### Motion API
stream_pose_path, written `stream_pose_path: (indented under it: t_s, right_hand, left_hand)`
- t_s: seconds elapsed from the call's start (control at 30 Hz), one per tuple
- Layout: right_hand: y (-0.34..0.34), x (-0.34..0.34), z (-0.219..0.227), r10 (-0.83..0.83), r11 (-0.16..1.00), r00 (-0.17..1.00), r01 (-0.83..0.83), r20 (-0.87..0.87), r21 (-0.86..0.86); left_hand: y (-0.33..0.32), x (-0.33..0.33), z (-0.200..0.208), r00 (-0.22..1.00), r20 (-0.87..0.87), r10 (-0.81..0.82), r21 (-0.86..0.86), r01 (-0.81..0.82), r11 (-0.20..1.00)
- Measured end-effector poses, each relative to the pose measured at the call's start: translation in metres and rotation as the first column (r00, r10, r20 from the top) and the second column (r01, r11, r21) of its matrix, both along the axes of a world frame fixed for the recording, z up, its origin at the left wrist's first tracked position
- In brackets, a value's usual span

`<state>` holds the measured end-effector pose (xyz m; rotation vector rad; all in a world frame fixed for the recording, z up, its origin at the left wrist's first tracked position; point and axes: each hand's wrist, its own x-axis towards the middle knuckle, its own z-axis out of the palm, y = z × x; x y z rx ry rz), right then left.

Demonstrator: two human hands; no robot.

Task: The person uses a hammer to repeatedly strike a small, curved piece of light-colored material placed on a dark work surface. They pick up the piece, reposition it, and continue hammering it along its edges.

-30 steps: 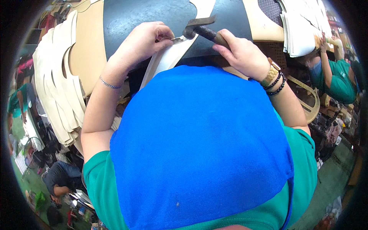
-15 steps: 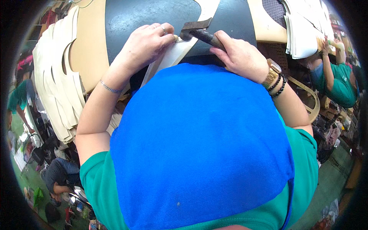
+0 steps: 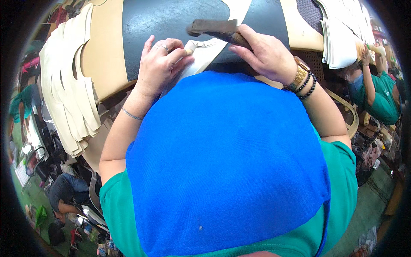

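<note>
My right hand (image 3: 272,58) grips a hammer (image 3: 214,28) by its dark handle. Its worn metal head hangs over the black work mat (image 3: 167,21), a little beyond my left hand. With fingers curled in, my left hand (image 3: 162,62) pinches the near edge of a white, flexible-looking cut piece (image 3: 204,55). A pale cap or wrap shows on one of its fingertips. Small folded pleats (image 3: 203,43) run along the curved edge of the piece, right beside that fingertip. Part of the piece is hidden under my left hand and my blue-covered front.
Several cream cut panels (image 3: 64,85) lie overlapped at the left table edge. A stack of white sheets (image 3: 338,43) stands at the right, near a chair frame (image 3: 344,109). A co-worker in green (image 3: 379,98) sits at the far right; another person (image 3: 68,192) is at lower left.
My left hand has shifted slightly down and left, its fingers turned, uncovering the pleated edge. The hammer head has swung left and is blurred. My right hand has moved slightly.
</note>
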<state>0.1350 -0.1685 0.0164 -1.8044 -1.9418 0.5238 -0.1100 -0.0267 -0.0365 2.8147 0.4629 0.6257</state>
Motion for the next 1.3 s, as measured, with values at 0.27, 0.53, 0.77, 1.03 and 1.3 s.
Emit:
stream_pose_path:
  t_s: [0.27, 0.53, 0.77, 1.03, 1.3]
  right_hand:
    - [0.015, 0.0, -0.004, -0.075, 0.989, 0.994, 0.084, -0.079, 0.125]
    - [0.013, 0.007, -0.014, -0.171, 0.962, 0.984, 0.177, 0.046, -0.209]
    - [0.019, 0.012, -0.01, -0.137, 0.975, 0.991, 0.136, 0.004, -0.174]
    - [0.056, 0.013, 0.004, -0.028, 0.998, 0.998, 0.025, -0.05, -0.055]
    - [0.045, 0.014, -0.008, -0.096, 0.991, 0.995, 0.096, 0.0, -0.096]
  left_hand:
    - [0.009, 0.013, 0.001, 0.99, -0.005, 0.141, 0.064, -0.141, 0.988]
    - [0.02, 0.032, -0.003, 0.968, 0.06, 0.244, -0.138, -0.234, 0.962]
    - [0.031, 0.032, -0.006, 0.984, 0.116, 0.132, -0.342, -0.085, 0.936]
    - [0.029, 0.03, -0.006, 1.0, 0.025, 0.011, 0.035, -0.012, 0.999]
    - [0.028, 0.029, -0.008, 0.994, 0.095, 0.055, -0.108, -0.044, 0.993]
